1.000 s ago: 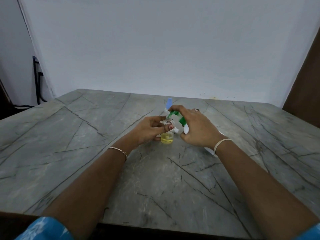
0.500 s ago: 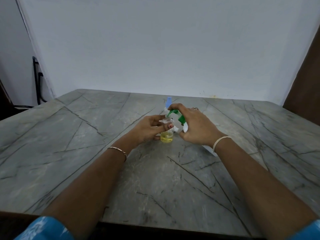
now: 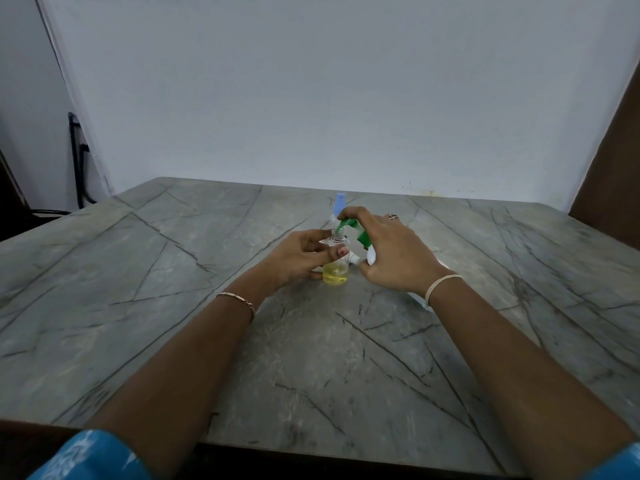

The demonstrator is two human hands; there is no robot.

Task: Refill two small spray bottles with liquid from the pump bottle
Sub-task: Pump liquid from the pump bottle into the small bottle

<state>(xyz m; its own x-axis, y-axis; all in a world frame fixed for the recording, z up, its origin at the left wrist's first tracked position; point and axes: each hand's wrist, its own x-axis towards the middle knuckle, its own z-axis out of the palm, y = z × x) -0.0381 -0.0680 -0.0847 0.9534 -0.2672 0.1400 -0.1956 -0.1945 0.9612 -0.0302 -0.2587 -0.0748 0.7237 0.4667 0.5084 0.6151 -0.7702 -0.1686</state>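
The bottle (image 3: 335,271) stands on the table (image 3: 173,306) near its middle, neck open, roughly 1 third full of yellow liquid. Your left hand (image 3: 294,261) grips it, fingers and thumb curled round its upper half. The pump bottle (image 3: 363,240) is tilted over it, with the green spout (image 3: 346,224) sitting at the neck. Your right hand (image 3: 394,251) is curled round the pump head, a finger on top.

The neck is narrow, so the likeliest fault is a stroke that lands beside it. If the spout drifts as you press, liquid will run down the outside and onto your left hand. A wet grip on so light a bottle could slip or tip it. The pump bottle leans far over, so it may draw air; that can't be seen.

Just beyond your hands the blue-capped bottle (image 3: 340,201) stands upright, and a wide right-hand swing could knock it. A small white part (image 3: 355,260) lies just beside the bottle's base; I can't tell what it is.
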